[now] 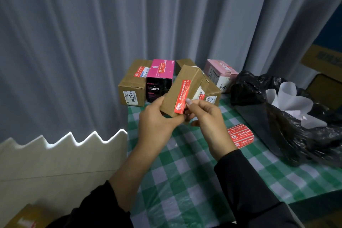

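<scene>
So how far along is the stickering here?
Done: the brown box and magenta box at the back carry red stickers. In hand: the left hand holds a cardboard box while the right hand pinches a red sticker on its side. Left: whether the pale pink box has one is unclear; the sticker roll holds more.

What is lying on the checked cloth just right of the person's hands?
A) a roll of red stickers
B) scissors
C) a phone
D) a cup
A: a roll of red stickers lies on the cloth beside the right hand, which with the left hand holds a box.
</scene>
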